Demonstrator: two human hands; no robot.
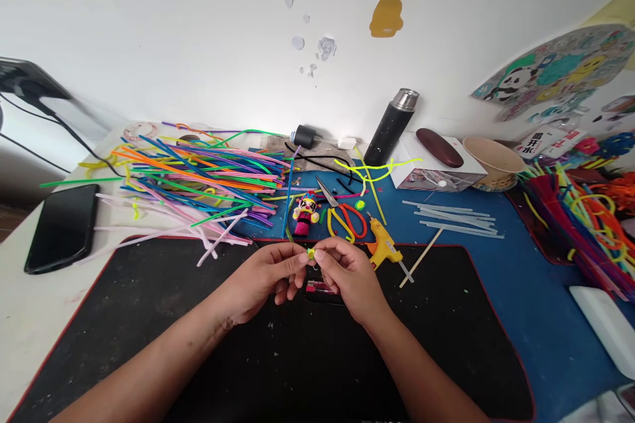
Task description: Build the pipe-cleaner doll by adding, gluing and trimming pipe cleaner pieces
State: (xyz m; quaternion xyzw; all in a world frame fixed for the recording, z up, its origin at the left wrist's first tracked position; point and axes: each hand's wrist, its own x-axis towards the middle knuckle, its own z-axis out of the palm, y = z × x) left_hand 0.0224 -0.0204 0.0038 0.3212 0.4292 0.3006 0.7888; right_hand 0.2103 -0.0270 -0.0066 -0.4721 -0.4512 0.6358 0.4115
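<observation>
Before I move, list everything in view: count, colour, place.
Mat: one, black, red-edged, near side
Small piece: one, yellow-green, held above the mat
Figurine: one, multicoloured, centre
Scissors: one pair, orange-yellow handles, centre
Glue gun: one, yellow, right of scissors
Glue sticks: several, translucent, right of glue gun
Thin stick: one, pale, beside glue gun
Pipe cleaners: many, mixed colours, left and far right
Phone: one, black, left
Flask: one, black and silver, rear
Box: one, white, right of flask
Case: one, dark brown, on the box
Bowl: one, tan, right of box
Wall stickers: several, mixed colours, top
Left hand: one, bare, pinching small piece
Right hand: one, bare, pinching it too
</observation>
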